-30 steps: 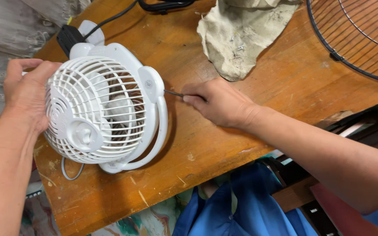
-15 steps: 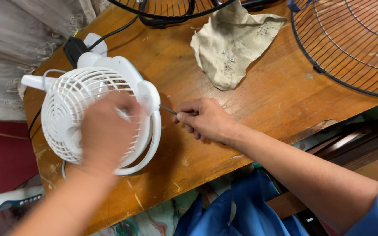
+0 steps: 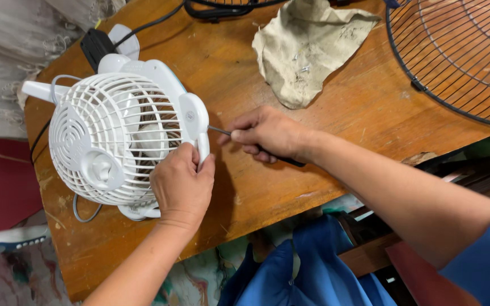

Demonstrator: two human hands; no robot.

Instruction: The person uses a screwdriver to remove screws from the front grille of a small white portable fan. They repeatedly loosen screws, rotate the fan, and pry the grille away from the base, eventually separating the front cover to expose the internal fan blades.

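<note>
We see glossy white plastic on the small fan (image 3: 114, 141); bare metal on the screwdriver shaft (image 3: 219, 131); scuffed, varnished wood on the counter (image 3: 336, 147); stained matt cloth (image 3: 307, 48); dark wire on the large grille (image 3: 460, 56).

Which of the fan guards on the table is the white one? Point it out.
The small round guard on the little white fan at the table's left, with the left hand at its rim. The big wire guard at the right is black and lies loose.

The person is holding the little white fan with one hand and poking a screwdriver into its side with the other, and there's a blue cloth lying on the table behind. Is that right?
Nearly. The head view shows the left hand on the white fan and the right hand working the screwdriver at its side, but the cloth on the table is beige, not blue.
</note>
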